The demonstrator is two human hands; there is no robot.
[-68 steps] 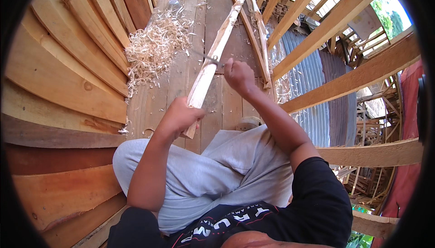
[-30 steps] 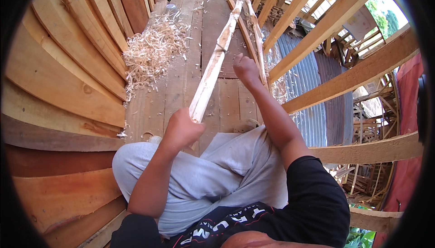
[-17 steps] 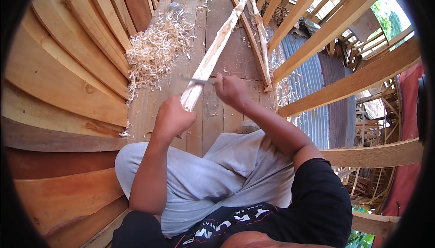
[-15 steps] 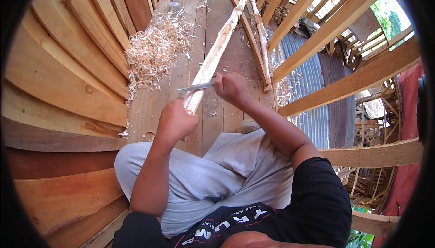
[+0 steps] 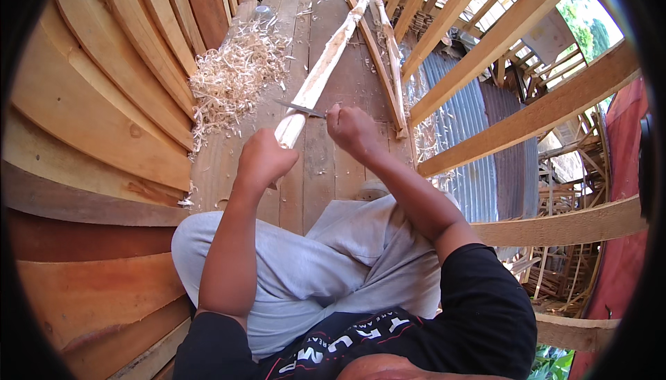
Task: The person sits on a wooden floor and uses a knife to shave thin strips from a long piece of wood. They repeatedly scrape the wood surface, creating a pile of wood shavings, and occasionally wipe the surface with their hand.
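Observation:
A long pale strip of wood [image 5: 327,61] slants away from me, its surface whittled and uneven. My left hand [image 5: 266,159] is closed around its near end. In my right hand [image 5: 352,130] is the handle of a knife [image 5: 300,108], mostly hidden by the closed fingers. The blade lies across the top of the wood a little beyond my left hand, pointing left. Its edge appears to touch the wood.
Curly wood shavings [image 5: 236,74] are heaped at the left beside leaning planks [image 5: 90,102]. Two thin wood strips [image 5: 380,61] lie on the plank floor [image 5: 325,172] to the right. Slatted wooden railing [image 5: 527,133] lines the right side, with corrugated metal sheets [image 5: 454,123] beyond it.
The knife blade has moved farther along the wood, away from my left hand. My left hand keeps its hold, and the view has shifted slightly.

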